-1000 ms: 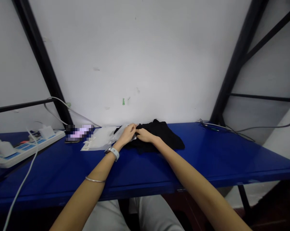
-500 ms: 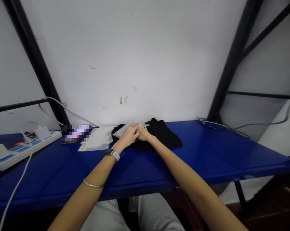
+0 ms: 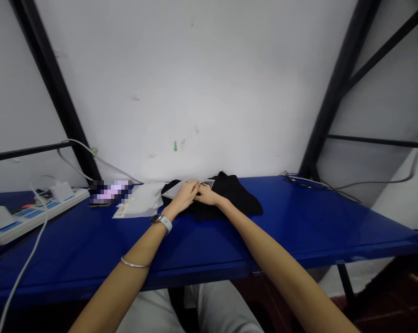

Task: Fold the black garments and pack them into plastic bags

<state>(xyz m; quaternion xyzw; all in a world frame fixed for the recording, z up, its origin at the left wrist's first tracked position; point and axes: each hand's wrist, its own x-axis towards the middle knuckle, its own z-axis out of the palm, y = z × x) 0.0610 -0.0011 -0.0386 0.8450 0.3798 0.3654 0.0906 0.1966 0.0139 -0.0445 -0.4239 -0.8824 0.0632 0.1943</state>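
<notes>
A clear, frosted plastic bag (image 3: 173, 190) lies over a bunched black cloth (image 3: 234, 194) near the back of the table. My left hand (image 3: 187, 195), with a ring on it, rests on the bag with its fingers bent together at the bag's edge. Close beside it, my right hand (image 3: 208, 196) has curled fingers gripping the same bag; the fingertips of the two hands nearly meet. Under both hands the black cloth shows, and its exact kind is not clear.
Left of the cloth lies a stack of frosted bags (image 3: 143, 199), beside a phone (image 3: 109, 193) with a blurred screen. A white power strip (image 3: 38, 215) with plugs is at far left. Thin cables (image 3: 306, 180) lie at the back right by a black metal post.
My right hand has come out from under the plastic and now shows on top of it, its fingers curled at the bag. My left hand stays nearly in place.
</notes>
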